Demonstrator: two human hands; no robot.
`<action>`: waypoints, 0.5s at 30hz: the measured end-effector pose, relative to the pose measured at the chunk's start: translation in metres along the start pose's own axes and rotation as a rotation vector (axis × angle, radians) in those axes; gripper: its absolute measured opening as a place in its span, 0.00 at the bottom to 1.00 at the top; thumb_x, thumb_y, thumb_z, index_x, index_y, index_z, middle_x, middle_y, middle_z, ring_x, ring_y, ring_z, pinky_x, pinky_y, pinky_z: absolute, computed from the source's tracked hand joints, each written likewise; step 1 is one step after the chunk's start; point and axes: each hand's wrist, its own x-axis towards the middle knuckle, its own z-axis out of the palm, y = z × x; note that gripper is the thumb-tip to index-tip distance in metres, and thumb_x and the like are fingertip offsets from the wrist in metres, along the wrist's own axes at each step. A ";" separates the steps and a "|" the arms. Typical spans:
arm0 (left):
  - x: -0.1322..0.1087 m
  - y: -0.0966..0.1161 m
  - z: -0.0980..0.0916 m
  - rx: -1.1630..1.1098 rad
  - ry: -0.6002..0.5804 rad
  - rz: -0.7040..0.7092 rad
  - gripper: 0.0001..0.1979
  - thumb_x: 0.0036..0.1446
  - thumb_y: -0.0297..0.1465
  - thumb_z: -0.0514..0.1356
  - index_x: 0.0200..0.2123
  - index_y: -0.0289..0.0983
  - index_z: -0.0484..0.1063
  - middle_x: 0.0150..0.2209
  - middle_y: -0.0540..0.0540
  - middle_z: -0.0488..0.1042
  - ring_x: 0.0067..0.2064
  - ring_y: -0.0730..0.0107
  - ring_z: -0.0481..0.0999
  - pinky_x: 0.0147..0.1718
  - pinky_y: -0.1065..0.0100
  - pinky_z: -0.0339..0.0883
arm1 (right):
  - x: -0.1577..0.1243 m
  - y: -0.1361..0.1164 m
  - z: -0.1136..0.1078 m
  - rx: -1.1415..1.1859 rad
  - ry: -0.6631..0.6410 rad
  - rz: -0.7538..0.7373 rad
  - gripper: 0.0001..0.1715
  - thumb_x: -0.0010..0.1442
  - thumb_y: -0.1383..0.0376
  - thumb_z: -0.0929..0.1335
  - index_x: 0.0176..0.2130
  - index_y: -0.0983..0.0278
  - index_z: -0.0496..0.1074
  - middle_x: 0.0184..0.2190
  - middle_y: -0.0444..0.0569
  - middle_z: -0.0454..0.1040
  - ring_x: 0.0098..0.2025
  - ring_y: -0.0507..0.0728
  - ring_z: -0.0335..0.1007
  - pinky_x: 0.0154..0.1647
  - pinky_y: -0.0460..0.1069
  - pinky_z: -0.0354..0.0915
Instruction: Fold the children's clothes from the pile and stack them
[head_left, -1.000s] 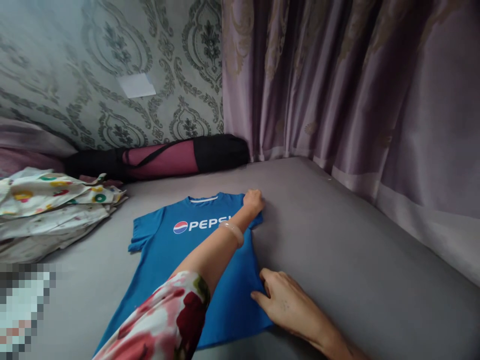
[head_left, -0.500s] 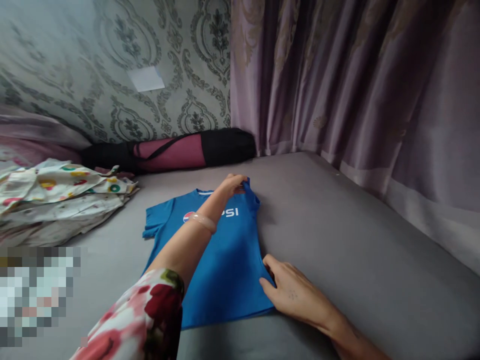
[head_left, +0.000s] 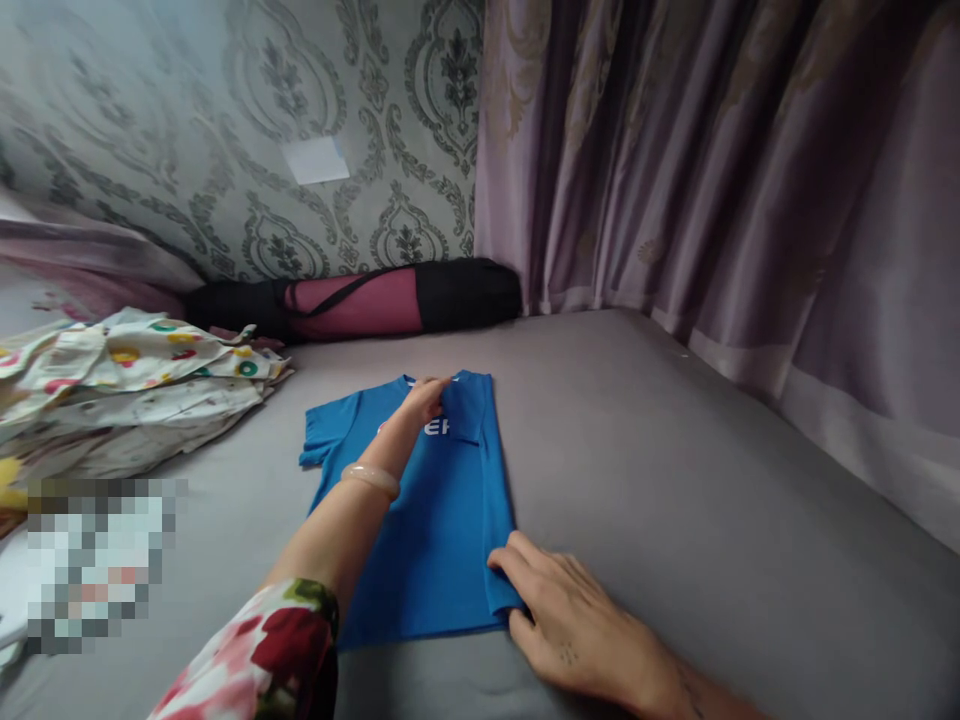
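A blue T-shirt (head_left: 427, 550) with white chest lettering lies front up on the bed, its collar pointing away from me. Its right side is turned inward as a long strip, and the sleeve on that side lies across part of the lettering. My left hand (head_left: 427, 397) reaches over the shirt and is closed on the cloth just below the collar; its fingertips are partly hidden. At the lower right corner, my right hand (head_left: 574, 620) pinches the folded edge near the hem. The left sleeve of the shirt is spread flat.
Grey sheeting covers the bed (head_left: 645, 470). A pile of patterned clothes (head_left: 150, 370) lies at the left, near a pixelated patch. Along the wall rests a black and maroon long bag (head_left: 360, 302). Purple curtains (head_left: 675, 170) hang at the right.
The shirt's right sleeve and side edge have been folded inward over the front. My left hand moved left with the cloth, and my right hand shifted slightly left and nearer along the side.
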 end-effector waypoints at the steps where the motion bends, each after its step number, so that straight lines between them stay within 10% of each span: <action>1: -0.001 -0.001 -0.001 0.029 0.007 0.008 0.15 0.48 0.30 0.65 0.40 0.35 0.68 0.22 0.52 0.69 0.24 0.73 0.70 0.24 0.73 0.64 | 0.000 0.000 -0.001 -0.011 -0.008 -0.008 0.22 0.55 0.72 0.61 0.49 0.58 0.65 0.45 0.46 0.68 0.45 0.55 0.67 0.46 0.47 0.56; 11: 0.005 -0.010 0.000 0.231 0.005 0.280 0.36 0.41 0.18 0.62 0.57 0.36 0.64 0.37 0.47 0.71 0.38 0.70 0.71 0.37 0.73 0.65 | 0.008 0.011 -0.013 0.276 -0.150 -0.135 0.13 0.60 0.56 0.66 0.41 0.59 0.76 0.31 0.42 0.75 0.31 0.50 0.67 0.32 0.44 0.58; 15: 0.002 -0.018 -0.007 0.248 -0.004 0.336 0.37 0.43 0.20 0.62 0.60 0.37 0.62 0.39 0.46 0.71 0.40 0.68 0.71 0.42 0.68 0.65 | 0.022 0.023 -0.017 0.362 0.055 -0.044 0.18 0.66 0.59 0.60 0.38 0.61 0.76 0.33 0.44 0.76 0.34 0.52 0.70 0.36 0.44 0.62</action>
